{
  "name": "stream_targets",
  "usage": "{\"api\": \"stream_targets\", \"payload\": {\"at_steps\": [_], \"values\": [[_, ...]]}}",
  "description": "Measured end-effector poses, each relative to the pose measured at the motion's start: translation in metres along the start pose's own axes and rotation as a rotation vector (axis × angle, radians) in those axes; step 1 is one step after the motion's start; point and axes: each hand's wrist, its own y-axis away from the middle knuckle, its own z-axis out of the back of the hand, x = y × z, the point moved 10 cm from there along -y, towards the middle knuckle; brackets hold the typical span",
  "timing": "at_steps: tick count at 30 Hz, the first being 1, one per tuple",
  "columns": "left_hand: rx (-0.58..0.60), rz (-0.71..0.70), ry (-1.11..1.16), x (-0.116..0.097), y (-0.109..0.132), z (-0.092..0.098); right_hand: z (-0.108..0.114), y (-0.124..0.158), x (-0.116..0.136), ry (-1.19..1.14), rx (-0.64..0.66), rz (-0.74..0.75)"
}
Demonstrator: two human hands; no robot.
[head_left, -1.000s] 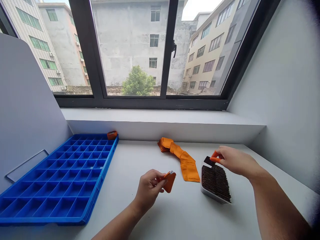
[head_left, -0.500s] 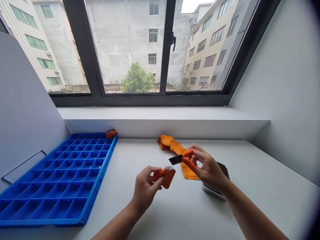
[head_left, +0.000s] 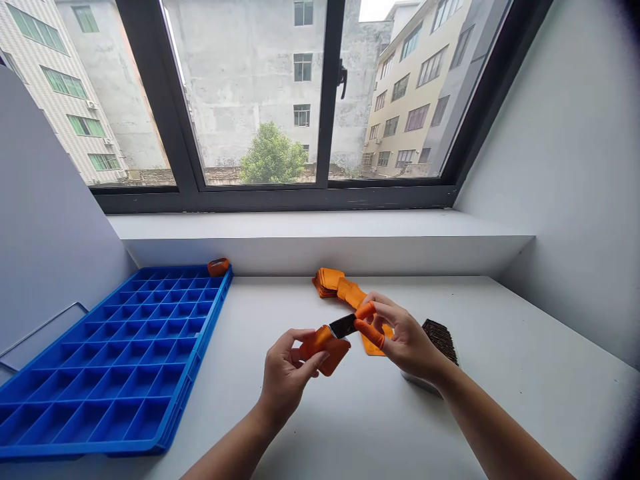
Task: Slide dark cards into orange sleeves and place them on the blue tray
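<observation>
My left hand (head_left: 290, 363) pinches a small orange pouch (head_left: 334, 357) between thumb and fingers, its mouth facing up and right. In my right hand (head_left: 400, 333), orange finger cots cover the thumb and index finger, which grip a thin dark rectangular piece (head_left: 343, 326). The left end of that piece meets the mouth of the pouch; whether it sits inside I cannot tell. Behind my right hand lies a row of overlapping orange pouches (head_left: 350, 291), partly hidden by the fingers. Beside my right wrist stands a container (head_left: 423, 384) packed with thin dark pieces (head_left: 441, 340).
A blue compartment tray (head_left: 165, 437) takes up the left of the white table (head_left: 350, 433). One orange item (head_left: 218, 267) rests at its far right corner. A thin metal wire handle (head_left: 45, 330) is at the far left. The window sill (head_left: 320, 223) bounds the back.
My right hand has moved left and slightly down, bringing the dark piece from above the pouch to its mouth. The pouch is turned a little in my left hand.
</observation>
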Motion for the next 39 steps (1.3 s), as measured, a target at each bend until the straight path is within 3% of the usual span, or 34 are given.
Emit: {"api": "stream_targets", "payload": {"at_steps": [10,18,29,33,39], "values": [[0.003,-0.077,-0.032,-0.005,0.002,0.0,-0.008,0.001,0.008,0.124,0.089,0.014],[0.048,-0.193,-0.148,-0.018,0.007,-0.006,-0.023,0.001,0.015,0.133,0.047,0.036],[0.018,-0.331,-0.342,-0.025,0.014,-0.012,-0.046,0.004,0.024,0.062,0.033,0.077],[0.013,-0.358,-0.369,-0.024,0.014,-0.013,-0.054,0.006,0.024,0.031,0.021,0.129],[-0.008,-0.36,-0.378,-0.023,0.015,-0.011,-0.044,0.013,0.036,0.077,-0.118,0.312]]}}
